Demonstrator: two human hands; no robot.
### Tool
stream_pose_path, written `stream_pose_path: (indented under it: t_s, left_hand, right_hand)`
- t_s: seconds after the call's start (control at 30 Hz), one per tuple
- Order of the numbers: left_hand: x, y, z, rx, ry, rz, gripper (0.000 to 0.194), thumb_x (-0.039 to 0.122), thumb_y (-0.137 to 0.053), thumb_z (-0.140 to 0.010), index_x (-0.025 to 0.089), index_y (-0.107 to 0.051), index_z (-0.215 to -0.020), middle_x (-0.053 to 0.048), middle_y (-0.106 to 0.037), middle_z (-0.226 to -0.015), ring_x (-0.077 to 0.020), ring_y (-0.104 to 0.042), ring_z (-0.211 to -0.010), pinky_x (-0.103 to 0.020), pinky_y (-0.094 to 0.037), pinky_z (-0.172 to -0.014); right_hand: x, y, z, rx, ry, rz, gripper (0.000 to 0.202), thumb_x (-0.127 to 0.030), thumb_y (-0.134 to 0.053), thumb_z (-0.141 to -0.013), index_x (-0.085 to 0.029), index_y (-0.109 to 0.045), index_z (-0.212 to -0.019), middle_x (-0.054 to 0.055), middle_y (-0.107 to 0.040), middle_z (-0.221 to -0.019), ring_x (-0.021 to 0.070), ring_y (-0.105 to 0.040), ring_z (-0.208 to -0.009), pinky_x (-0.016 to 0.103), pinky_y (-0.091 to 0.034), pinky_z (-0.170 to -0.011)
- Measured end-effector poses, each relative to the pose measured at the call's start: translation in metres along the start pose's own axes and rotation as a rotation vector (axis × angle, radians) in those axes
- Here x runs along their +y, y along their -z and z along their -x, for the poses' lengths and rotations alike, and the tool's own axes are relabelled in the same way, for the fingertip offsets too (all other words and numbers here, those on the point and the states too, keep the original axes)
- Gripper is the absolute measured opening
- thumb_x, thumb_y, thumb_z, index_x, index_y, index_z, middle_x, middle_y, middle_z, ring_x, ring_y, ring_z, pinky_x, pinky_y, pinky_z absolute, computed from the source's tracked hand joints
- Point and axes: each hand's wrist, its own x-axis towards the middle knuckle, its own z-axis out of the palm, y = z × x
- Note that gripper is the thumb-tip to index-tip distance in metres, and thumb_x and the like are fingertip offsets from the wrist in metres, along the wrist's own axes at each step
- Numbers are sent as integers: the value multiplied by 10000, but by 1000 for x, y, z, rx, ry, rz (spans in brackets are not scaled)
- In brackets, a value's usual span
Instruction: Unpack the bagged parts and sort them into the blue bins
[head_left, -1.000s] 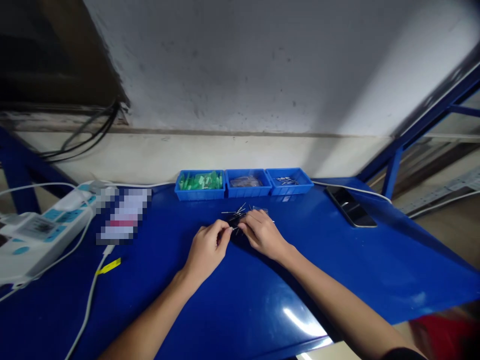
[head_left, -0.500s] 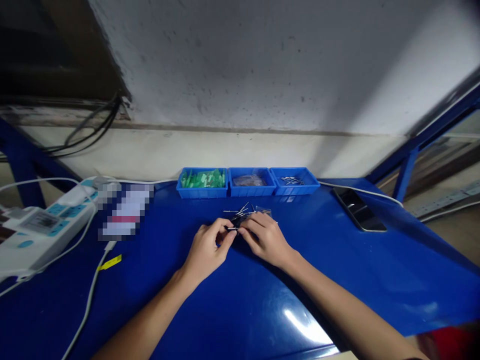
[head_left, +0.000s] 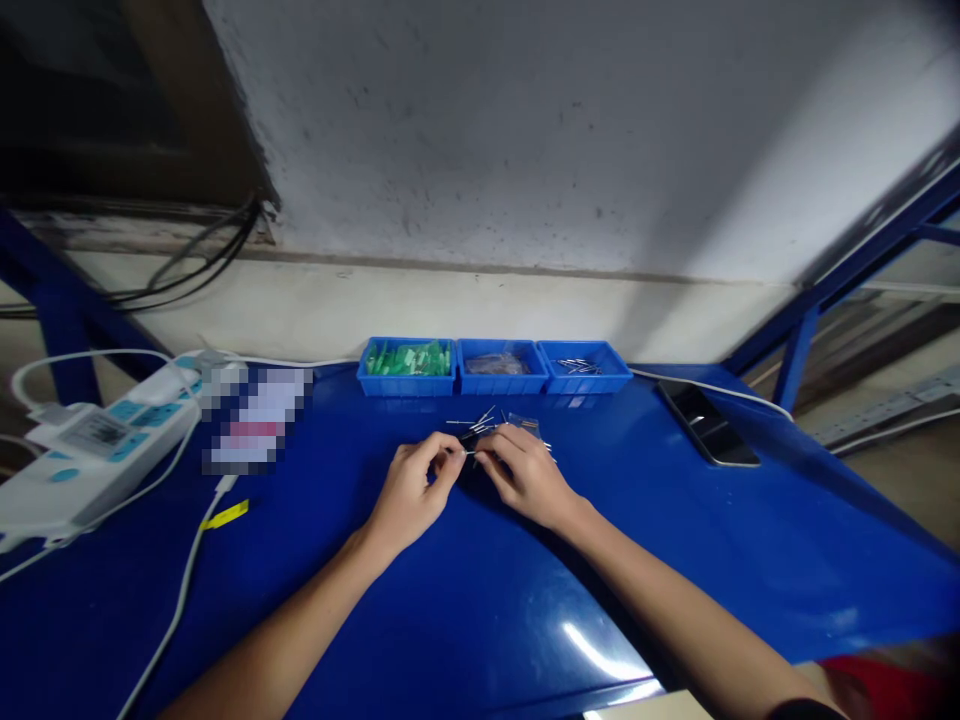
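Note:
My left hand (head_left: 421, 482) and my right hand (head_left: 528, 474) meet above the middle of the table, fingertips almost touching. Between them a thin metal pin (head_left: 470, 453) is pinched, one end in each hand; my fingers hide most of it. Just beyond lies a loose pile of thin metal pins (head_left: 480, 424), some dark and some shiny. A small clear plastic bag (head_left: 525, 424) rests behind my right fingers, partly covered by them.
Three blue bins line the wall: one with green packets (head_left: 411, 358), one with clear bags (head_left: 495, 364), one with metal pins (head_left: 579, 367). A dark phone (head_left: 709, 424) lies at the right. A white power strip (head_left: 97, 455) with cables is at the left, beside a blurred-out object (head_left: 259, 420).
The left fingertips have closed further over the pin, so less of it shows. The hands stay in nearly the same place, and the view has shifted slightly.

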Motion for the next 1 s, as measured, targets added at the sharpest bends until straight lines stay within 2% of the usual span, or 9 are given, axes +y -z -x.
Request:
stream_pose_path:
  t_s: [0.13,0.27,0.4,0.6,0.83,0.9,1.0]
  left_hand:
    - [-1,0,1,51,-33,-65,169,334,-489,-876,217,-597,-819,14,-664,-727,-146,-605,-695,-266,-421,-730]
    - [-5,0,-1,18,-31,-95,284,336,-431,-905,202,-572,-699,13,-637,-652,-140,-590,-647,-262,-414,-684]
    - [-5,0,-2,-5,-35,-68,353,333,-384,-927,194,-529,-636,14,-607,-602,-134,-578,-616,-255,-410,-662]
    - [-1,1,1,52,-46,-9,169,341,-465,-887,212,-574,-890,7,-655,-748,-145,-599,-710,-256,-439,-708]
    - [-3,1,1,27,-46,-87,240,344,-415,-917,212,-562,-780,11,-630,-692,-150,-579,-674,-274,-427,-709]
    - [-4,1,-1,6,-51,-77,240,349,-390,-929,212,-572,-856,-6,-645,-778,-158,-593,-753,-290,-441,-762]
    - [1,-4,-9,-39,-92,-154,280,387,-405,-919,217,-542,-1095,-63,-617,-1078,-208,-554,-1012,-365,-425,-894]
  right_hand:
    - [1,0,0,-19,-5,-6,195,-258,-392,-942,-181,-562,-888,65,-601,-811,173,-544,-749,297,-425,-680]
    - [-2,3,0,-11,-2,-49,149,-294,-457,-916,-185,-554,-947,72,-609,-890,179,-559,-803,309,-441,-729]
    - [-5,5,-1,-2,21,-44,142,-272,-455,-911,-185,-565,-894,72,-591,-864,175,-547,-777,308,-445,-708]
    - [-2,6,0,86,13,-61,196,-260,-409,-930,-187,-561,-830,70,-565,-827,168,-531,-757,304,-450,-695]
    - [-1,8,3,68,76,18,167,-297,-491,-896,-179,-603,-858,83,-563,-896,177,-544,-802,311,-459,-708]
    - [7,19,-2,146,82,57,161,-274,-486,-894,-187,-613,-845,83,-562,-898,176,-545,-796,312,-462,-704]
    - [36,48,-14,452,-75,177,188,-273,-466,-896,-187,-619,-829,83,-547,-841,194,-541,-797,343,-465,-733]
